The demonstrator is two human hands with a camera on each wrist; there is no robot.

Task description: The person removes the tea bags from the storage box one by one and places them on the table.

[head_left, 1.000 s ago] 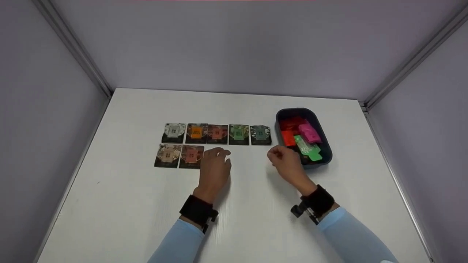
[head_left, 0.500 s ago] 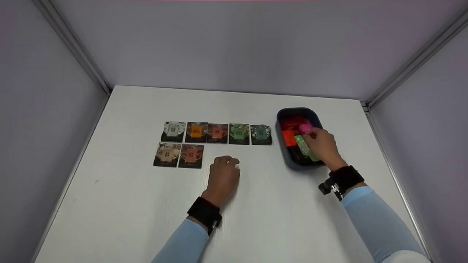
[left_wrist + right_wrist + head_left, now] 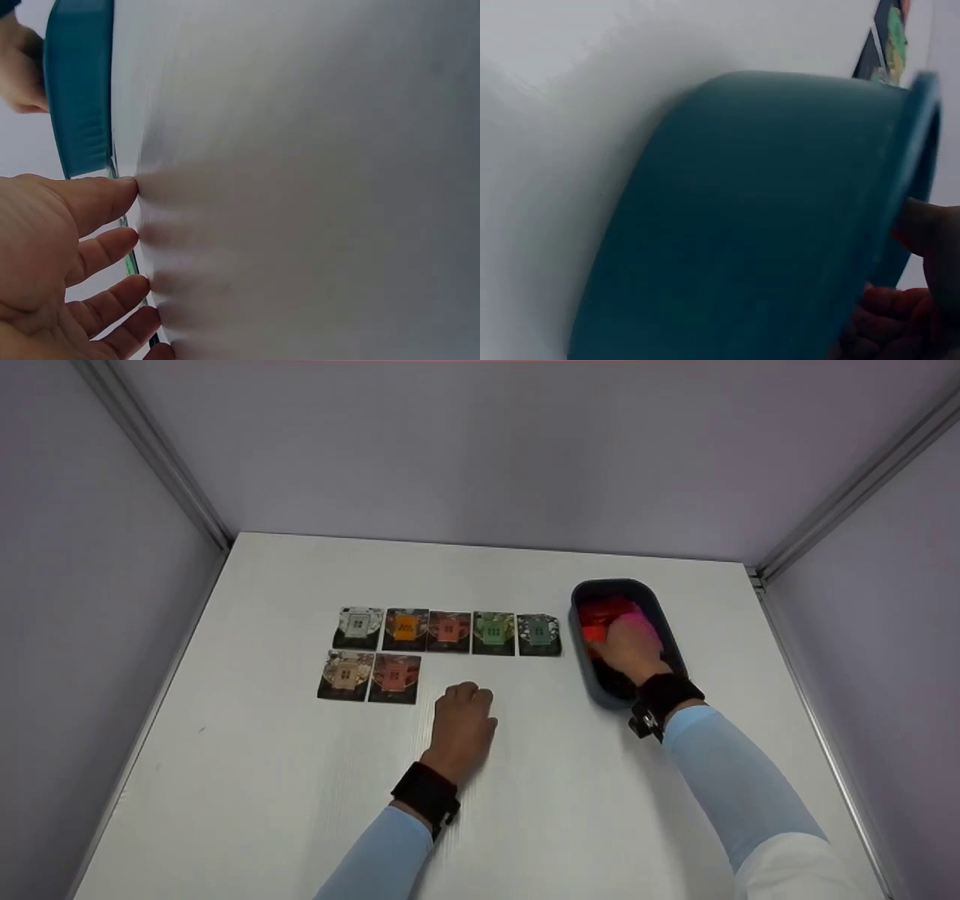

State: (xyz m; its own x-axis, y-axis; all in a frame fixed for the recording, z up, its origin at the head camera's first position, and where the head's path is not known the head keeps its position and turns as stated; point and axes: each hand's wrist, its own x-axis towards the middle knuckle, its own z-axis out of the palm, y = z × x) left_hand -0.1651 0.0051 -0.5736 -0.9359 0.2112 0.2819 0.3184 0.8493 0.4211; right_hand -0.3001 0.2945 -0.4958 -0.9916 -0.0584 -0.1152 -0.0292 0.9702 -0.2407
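My left hand [image 3: 463,727] rests on the white table, right of the lower row of cards. In the left wrist view its loosely bent fingertips [image 3: 124,196] touch the tabletop and hold nothing. The right hand [image 3: 631,649] reaches down into a dark blue-green tub [image 3: 600,696], among bright packets. Red packets [image 3: 596,632] show left of that hand, and a pink packet [image 3: 642,625] lies at its far side. The right wrist view is mostly filled by the tub wall [image 3: 742,210], which partly covers the fingers, so their grasp cannot be made out.
Several square printed cards form an upper row, from a white one [image 3: 358,628] to a dark green one [image 3: 538,634]. Below them lie a beige card [image 3: 345,676] and a red card [image 3: 394,679]. Grey walls [image 3: 480,450] enclose the table's back and sides.
My right hand has moved from beside the tub into it. The green packet there has gone out of sight. My left hand has shifted away from the red card, nearer and to the right.
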